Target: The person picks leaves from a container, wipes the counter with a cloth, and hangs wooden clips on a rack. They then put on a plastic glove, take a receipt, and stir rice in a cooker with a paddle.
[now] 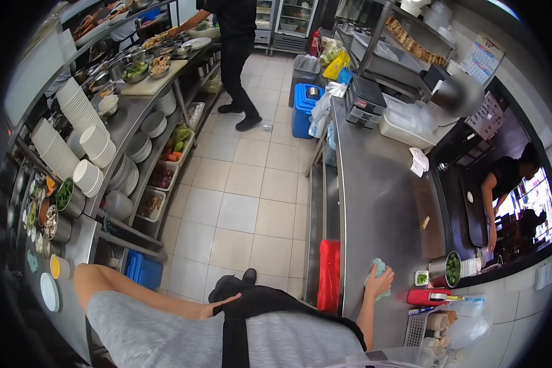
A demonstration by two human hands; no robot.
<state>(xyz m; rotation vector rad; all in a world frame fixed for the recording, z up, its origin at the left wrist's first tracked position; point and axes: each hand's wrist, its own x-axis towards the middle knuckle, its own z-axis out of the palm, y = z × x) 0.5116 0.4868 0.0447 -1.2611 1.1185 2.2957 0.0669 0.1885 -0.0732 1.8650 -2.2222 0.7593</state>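
Note:
My right hand (383, 284) is closed on a pale green cloth (379, 268), pressed to the steel counter (380, 208) at my right. Bits of the cloth stick out above and below the fingers. My left arm is bent, with my left hand (227, 303) resting at my waist against the black apron (264, 299). Its visible fingers lie stretched out, and part of the hand is hidden. Near my right hand stand a small white dish of chopped greens (421, 278) and a metal pot of green produce (446, 270).
A receipt (419, 162) and a small tan scrap (425, 222) lie on the counter. Red plastic (329, 276) hangs at its side. Stacked white bowls (83, 110) line the left shelf. A person in black (234, 55) stands up the aisle; another (503, 184) leans beyond the pass window.

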